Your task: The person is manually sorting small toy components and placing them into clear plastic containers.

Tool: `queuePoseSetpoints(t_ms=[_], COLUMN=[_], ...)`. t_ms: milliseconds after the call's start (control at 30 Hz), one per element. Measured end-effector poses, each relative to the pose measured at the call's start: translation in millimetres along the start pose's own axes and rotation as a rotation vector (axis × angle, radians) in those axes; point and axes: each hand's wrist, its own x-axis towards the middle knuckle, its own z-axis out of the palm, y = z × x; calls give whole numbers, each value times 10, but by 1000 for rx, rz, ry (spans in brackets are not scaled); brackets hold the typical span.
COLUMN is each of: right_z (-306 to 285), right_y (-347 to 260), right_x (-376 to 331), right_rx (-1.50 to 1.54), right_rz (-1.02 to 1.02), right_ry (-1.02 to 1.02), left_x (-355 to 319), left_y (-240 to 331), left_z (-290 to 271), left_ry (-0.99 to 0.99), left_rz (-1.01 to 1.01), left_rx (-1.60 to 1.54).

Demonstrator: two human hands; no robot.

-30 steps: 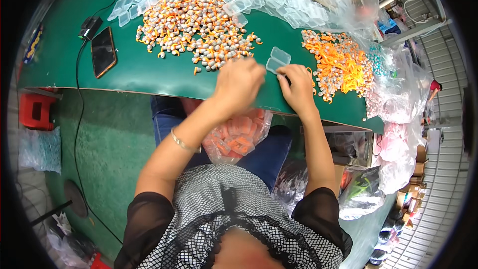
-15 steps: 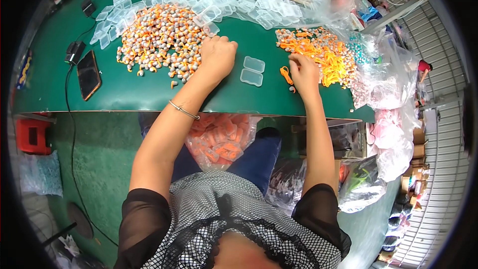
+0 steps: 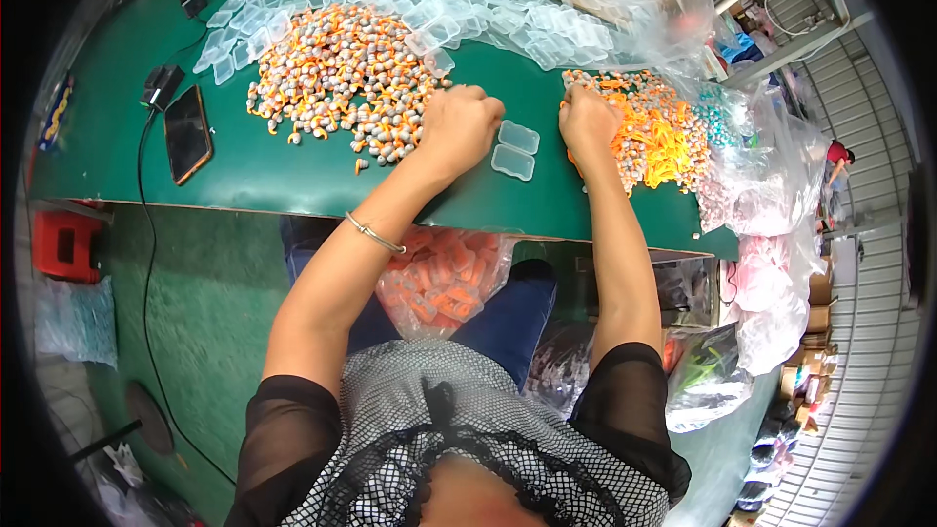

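My left hand [image 3: 461,134] is closed at the right edge of a heap of small grey plug-like pieces with orange stems [image 3: 342,78]. Its bent fingers hide whatever they hold. Just to its right lies a clear plastic box [image 3: 515,149], spread flat with lid and base side by side and nothing visible inside. Beyond the box on the right, my right hand [image 3: 589,125] is closed at the left edge of a second heap, where orange cords [image 3: 667,151] are mixed with grey and orange pieces. A bit of orange shows beside this hand; what its fingers hold is hidden.
Many clear boxes [image 3: 576,31] line the back of the green table [image 3: 293,176] by a large plastic bag. A phone [image 3: 187,135] and a black adapter [image 3: 162,88] with cable lie left. Bagged goods [image 3: 771,195] crowd the right edge. An orange-filled bag [image 3: 444,278] rests at my lap.
The whole view has shifted a little. My right hand has moved left and farther away, toward the box; the orange cord beside it is now mostly out of sight. My left hand has moved slightly right.
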Motion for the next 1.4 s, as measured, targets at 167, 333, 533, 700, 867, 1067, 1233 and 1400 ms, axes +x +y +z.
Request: queuePoseSetpoints(t_ms=[167,333,533,700,867,1067,1233,1400], right_z=[36,-374,-573,-494,-556,-662,-548,-544], right_y=[111,-139,-390,-430,-361,222,281,198], right_x=[-3,-266,-956,-975,-934,-792,-897,-981], right_rx=[44,570,796,644,592,388,159,187], right_rz=[-10,20,-77,-101,-191,26,17,-63], right_ry=[96,-6,-72,-28,27,11,-88,46], left_x=[-130,-265,-264,-334,-406,-432,-444,-515], left_y=[201,166,272,301,345,339,372,366], left_z=[-28,-28,37,33,15,3,18,-24], left_ry=[-188,-168,-168,-121,-83,-84,-65,-90], left_rz=[-19,-20,-115,-58,-49,-40,-40,-50], left_rx=[-318,-304,-268,-210,-210,-225,-229,-250])
